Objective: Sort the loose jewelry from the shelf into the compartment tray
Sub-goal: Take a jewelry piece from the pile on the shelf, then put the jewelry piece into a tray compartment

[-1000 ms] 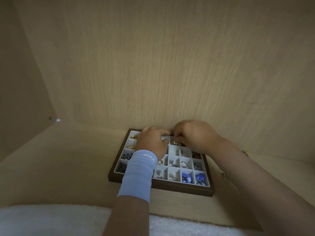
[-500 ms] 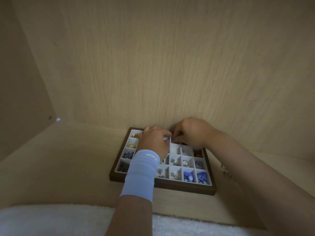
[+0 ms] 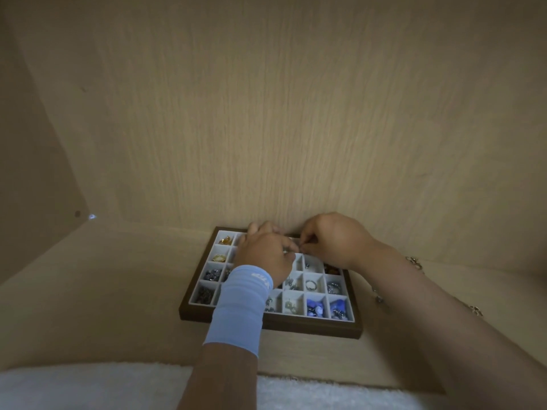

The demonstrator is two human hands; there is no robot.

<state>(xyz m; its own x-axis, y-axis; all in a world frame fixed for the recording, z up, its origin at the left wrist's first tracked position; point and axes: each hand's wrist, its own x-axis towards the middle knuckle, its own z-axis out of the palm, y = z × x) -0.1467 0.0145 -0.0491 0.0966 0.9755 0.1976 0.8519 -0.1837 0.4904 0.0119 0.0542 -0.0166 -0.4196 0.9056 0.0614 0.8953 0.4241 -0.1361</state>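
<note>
A brown-framed compartment tray (image 3: 310, 327) with white cells sits on the shelf against the back wall. Its cells hold rings, amber stones and blue stones. My left hand (image 3: 266, 255), with a light blue wristband, hovers over the tray's back middle cells with curled fingers. My right hand (image 3: 331, 239) meets it there, fingertips pinching a small shiny jewelry piece (image 3: 299, 247) between both hands. The piece is too small to identify. Loose jewelry (image 3: 414, 263) lies on the shelf right of the tray, partly hidden by my right forearm.
The wooden shelf (image 3: 103, 291) has a side wall on the left and a back wall right behind the tray. A white fluffy cloth (image 3: 88, 389) lies along the front edge. More loose pieces (image 3: 475, 309) lie at the far right.
Both hands have stayed over the tray's back cells, drawing slightly closer together; the fingertips work on the small piece. The tray has not moved.
</note>
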